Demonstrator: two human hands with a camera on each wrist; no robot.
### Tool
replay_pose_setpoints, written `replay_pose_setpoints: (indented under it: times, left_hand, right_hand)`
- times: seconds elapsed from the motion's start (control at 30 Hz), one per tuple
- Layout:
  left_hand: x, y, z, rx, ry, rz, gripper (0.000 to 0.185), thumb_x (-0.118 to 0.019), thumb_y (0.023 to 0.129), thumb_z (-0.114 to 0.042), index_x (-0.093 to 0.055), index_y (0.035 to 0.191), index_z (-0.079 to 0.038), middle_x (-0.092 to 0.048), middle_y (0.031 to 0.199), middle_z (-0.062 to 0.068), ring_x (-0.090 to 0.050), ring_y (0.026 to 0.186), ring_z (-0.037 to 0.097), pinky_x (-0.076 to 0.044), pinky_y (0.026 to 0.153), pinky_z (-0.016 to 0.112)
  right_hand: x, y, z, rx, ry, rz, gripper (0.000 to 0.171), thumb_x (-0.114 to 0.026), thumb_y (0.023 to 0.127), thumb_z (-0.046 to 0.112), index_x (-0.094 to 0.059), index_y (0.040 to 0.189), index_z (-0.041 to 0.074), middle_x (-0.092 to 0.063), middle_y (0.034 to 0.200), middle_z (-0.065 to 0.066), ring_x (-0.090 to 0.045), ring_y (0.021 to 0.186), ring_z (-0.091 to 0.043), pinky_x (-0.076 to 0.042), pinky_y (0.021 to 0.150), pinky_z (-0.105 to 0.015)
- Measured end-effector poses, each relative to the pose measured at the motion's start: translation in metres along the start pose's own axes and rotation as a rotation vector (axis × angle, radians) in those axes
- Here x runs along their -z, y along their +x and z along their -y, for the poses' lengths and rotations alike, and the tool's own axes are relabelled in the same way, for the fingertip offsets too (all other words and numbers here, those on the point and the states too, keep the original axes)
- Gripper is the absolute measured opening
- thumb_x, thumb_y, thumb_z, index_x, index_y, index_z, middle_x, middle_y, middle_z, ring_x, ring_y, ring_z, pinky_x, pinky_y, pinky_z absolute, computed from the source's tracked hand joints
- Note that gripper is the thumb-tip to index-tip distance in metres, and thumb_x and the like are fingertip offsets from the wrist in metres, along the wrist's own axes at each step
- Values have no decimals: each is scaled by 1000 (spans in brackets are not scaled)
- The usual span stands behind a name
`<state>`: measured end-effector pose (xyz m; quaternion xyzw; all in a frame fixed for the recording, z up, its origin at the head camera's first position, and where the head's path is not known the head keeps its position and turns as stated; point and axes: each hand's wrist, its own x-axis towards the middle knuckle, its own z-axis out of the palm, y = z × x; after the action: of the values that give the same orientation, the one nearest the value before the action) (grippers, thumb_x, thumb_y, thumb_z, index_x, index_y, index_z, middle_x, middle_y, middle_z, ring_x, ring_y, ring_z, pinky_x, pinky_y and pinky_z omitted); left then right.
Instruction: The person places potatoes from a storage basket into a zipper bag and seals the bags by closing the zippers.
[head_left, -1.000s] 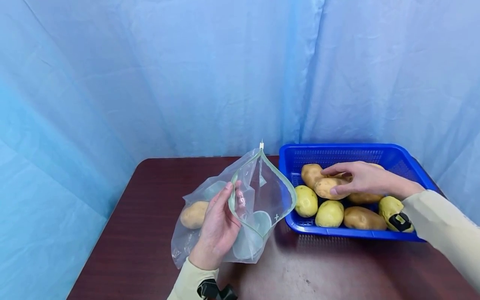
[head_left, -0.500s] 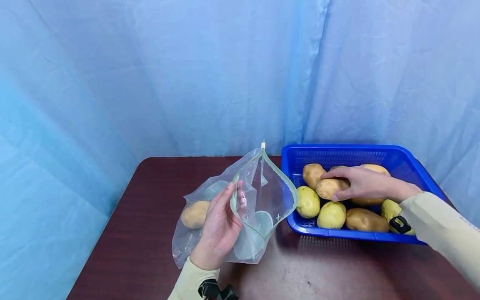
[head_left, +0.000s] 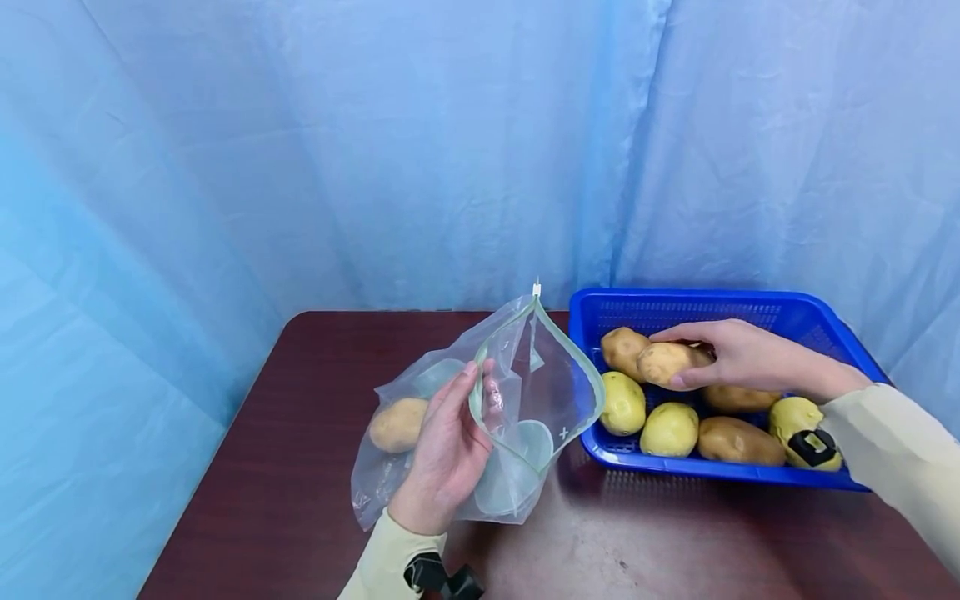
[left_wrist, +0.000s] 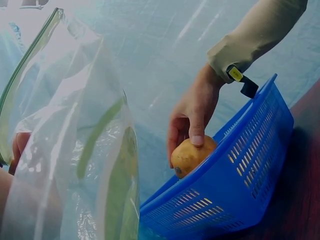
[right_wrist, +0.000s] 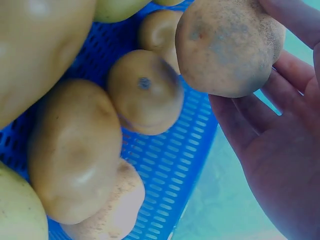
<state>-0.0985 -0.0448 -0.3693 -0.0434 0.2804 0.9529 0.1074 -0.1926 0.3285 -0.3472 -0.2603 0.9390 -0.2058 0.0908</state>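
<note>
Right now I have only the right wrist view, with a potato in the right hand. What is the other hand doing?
Observer: The left hand holds a clear bag by the edge of its open mouth.
Operator: Can you see anything inside it?
Observer: Yes, a pale potato shows through the plastic.
Operator: Which side of the basket is the bag on?
Observer: The left side of the blue basket, as the head view shows.

Blue curtain point(head_left: 420, 150): filling the upper frame, falling in soft folds, and right down the left edge!
Dark table point(head_left: 300, 400): spreading below, reddish-brown, shining at bottom centre.
Yellow-green fruits point(head_left: 669, 429): three, lower right, two side by side, one farther right.
</note>
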Motion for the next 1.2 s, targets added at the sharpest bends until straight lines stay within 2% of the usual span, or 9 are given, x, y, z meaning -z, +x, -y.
replay_pose_setpoints:
  times: [0.27, 0.53, 0.9, 1.07, 1.2]
  left_hand:
    - [-1, 3, 1, -1, -8, 1, 15, -62, 106, -20, -70, 113, -9, -72, 99, 0, -68, 80, 4, -58, 72, 14]
    - [-1, 5, 2, 7, -22, 14, 15, -62, 106, -20, -70, 112, -9, -72, 96, 0, -69, 79, 4, -59, 74, 15]
    - [-4, 9, 5, 8, -28, 20, 15, -61, 106, -18, -70, 112, -9, -72, 97, 0, -69, 80, 5, -59, 76, 15]
    - [-6, 11, 7, 10, -31, 25, 15, -60, 107, -18, -71, 110, -9, -72, 95, 0, -69, 78, 4, -59, 75, 15]
    - [-7, 11, 7, 16, -33, 20, 15, -61, 106, -18, -72, 111, -9, -72, 95, 1, -69, 79, 5, -59, 77, 15]
  right_hand:
    - [5, -2, 8, 31, 8, -42, 62, -78, 90, 50, -63, 142, 20, -65, 138, -10, -61, 124, -34, -52, 98, -58]
    - [11, -5, 17, 16, 10, -77, 61, -79, 90, 48, -63, 143, 21, -65, 139, -9, -61, 124, -33, -52, 96, -55]
    - [18, -20, 26, 15, 46, -181, 54, -79, 94, 37, -62, 143, 26, -68, 133, -1, -62, 114, -16, -54, 86, -30]
    - [15, -26, 32, 28, 56, -261, 51, -80, 93, 30, -64, 141, 27, -68, 133, -1, -61, 109, -3, -54, 82, -21]
    - [12, -30, 38, 35, 105, -328, 51, -81, 92, 22, -66, 139, 29, -67, 135, 2, -58, 108, 3, -50, 82, -12]
